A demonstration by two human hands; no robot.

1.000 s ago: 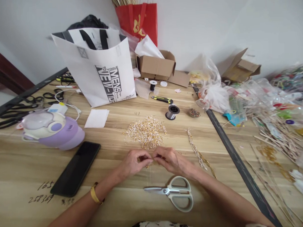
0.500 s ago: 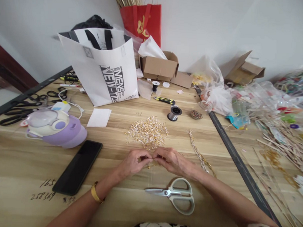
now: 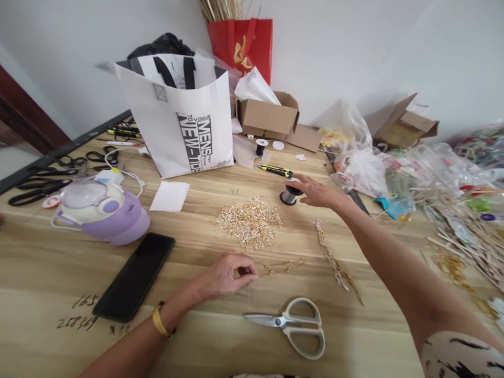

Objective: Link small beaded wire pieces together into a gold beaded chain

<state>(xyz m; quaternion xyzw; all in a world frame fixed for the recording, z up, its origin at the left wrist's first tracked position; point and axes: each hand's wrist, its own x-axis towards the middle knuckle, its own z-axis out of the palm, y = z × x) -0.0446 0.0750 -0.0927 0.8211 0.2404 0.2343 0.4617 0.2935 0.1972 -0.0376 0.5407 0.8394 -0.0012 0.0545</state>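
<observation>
My left hand (image 3: 232,273) is closed in a pinch just in front of the bead pile. From its fingertips a thin gold beaded strand (image 3: 282,267) runs to the right along the table. A fine, nearly clear thread seems to hang below the fingers. My right hand (image 3: 318,192) is stretched forward, its fingers apart over the top of a spool of silver wire (image 3: 291,195); whether they press on it I cannot tell. Between the hands lies a pile of small gold and clear beads (image 3: 250,222). Scissors (image 3: 283,321) with pale handles lie nearest me.
A finished-looking beaded bundle (image 3: 331,255) lies at the right. A black phone (image 3: 134,277) and a purple-and-white device (image 3: 106,210) are on the left. Behind stand a white bag (image 3: 150,121), a cutter (image 3: 275,170) and a cardboard box (image 3: 268,115). Plastic bags (image 3: 361,163) crowd the right.
My right hand has left the left hand's fingertips and moved forward and right to the wire spool. The left hand keeps its pinch, and the beaded strand now shows beside it.
</observation>
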